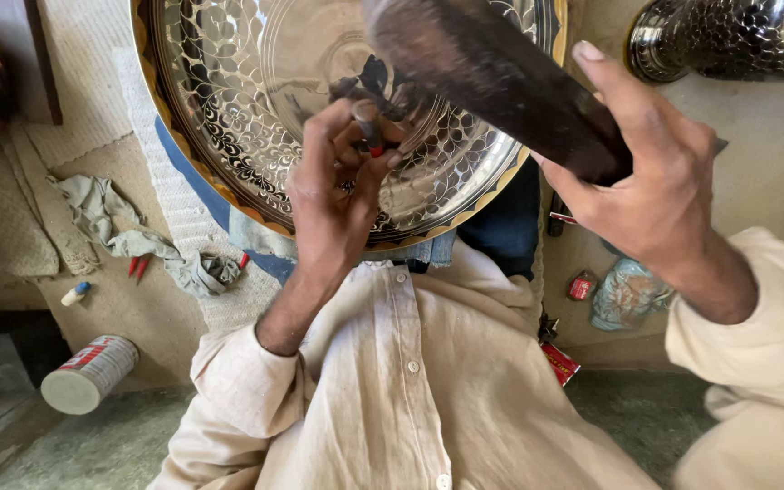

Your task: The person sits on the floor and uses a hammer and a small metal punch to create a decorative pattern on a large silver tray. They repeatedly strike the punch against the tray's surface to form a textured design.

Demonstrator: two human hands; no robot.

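A small dark metal punch (367, 127) is pinched in the left hand (333, 195) against the large round engraved brass tray (229, 100), propped on the lap. A dark wooden mallet (492, 73) is gripped by the right hand (651, 177), raised above.

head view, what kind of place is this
Probably a metal engraver's floor workshop. The left hand holds a small chisel against a patterned metal tray, the right hand grips a dark wooden mallet, and rags lie about.
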